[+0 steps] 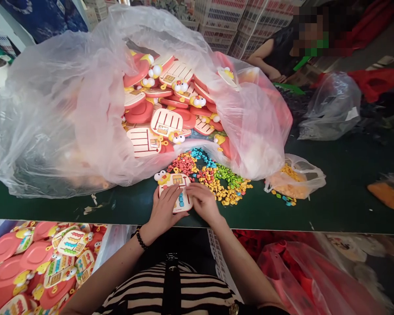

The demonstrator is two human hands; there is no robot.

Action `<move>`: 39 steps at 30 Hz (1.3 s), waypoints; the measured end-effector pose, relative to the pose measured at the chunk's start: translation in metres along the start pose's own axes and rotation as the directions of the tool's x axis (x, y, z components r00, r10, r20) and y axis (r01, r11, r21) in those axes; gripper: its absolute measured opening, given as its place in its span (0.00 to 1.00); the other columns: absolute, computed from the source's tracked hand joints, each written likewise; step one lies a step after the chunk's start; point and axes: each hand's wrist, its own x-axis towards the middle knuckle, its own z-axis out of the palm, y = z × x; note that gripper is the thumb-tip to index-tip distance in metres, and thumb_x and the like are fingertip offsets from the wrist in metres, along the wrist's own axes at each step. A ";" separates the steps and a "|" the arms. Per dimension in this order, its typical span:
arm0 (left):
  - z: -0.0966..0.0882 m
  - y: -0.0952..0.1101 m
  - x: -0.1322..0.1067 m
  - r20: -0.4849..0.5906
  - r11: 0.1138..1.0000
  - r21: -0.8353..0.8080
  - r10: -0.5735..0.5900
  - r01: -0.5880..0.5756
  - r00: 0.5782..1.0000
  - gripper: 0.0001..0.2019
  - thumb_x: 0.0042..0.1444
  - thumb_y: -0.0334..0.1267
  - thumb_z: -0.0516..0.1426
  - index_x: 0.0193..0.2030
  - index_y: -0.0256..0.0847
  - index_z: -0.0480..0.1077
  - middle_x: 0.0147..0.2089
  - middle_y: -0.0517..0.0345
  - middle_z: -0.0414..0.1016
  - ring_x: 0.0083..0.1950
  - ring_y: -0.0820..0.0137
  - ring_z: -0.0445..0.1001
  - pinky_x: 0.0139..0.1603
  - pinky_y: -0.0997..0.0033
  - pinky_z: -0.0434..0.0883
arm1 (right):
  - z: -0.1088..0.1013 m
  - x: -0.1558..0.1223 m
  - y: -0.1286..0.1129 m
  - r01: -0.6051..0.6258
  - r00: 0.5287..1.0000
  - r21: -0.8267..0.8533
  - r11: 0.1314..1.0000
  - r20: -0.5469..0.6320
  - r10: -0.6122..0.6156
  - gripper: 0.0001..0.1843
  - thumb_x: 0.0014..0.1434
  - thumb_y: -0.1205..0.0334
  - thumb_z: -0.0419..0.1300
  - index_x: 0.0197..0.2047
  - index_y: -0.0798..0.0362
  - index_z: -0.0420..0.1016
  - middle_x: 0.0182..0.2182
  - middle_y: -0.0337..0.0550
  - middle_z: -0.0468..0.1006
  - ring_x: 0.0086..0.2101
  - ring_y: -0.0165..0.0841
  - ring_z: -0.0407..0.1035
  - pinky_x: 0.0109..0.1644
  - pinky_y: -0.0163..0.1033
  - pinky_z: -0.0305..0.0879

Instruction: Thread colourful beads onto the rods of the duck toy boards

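Note:
A toy board with a yellow chick head and rows of coloured beads lies on the dark green table right in front of me. My left hand rests on its lower part with the fingers laid over it. My right hand presses on its right edge, fingers curled down. Just beyond lies a heap of small red, blue, green and yellow beads.
A big clear plastic bag full of red toy boards fills the table's left and middle. A small bag of orange beads lies to the right. Finished boards sit in a bag at lower left. Another person works across the table.

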 end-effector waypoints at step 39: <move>0.003 0.007 -0.001 -0.016 0.964 0.248 0.106 -0.099 0.994 0.28 0.58 0.56 0.55 0.61 0.45 0.66 0.66 0.52 0.65 0.66 0.49 0.60 0.65 0.40 0.52 | 0.009 0.045 0.000 0.294 0.952 -0.501 0.814 0.229 -0.203 0.13 0.64 0.70 0.55 0.48 0.57 0.77 0.48 0.51 0.79 0.47 0.41 0.71 0.50 0.47 0.65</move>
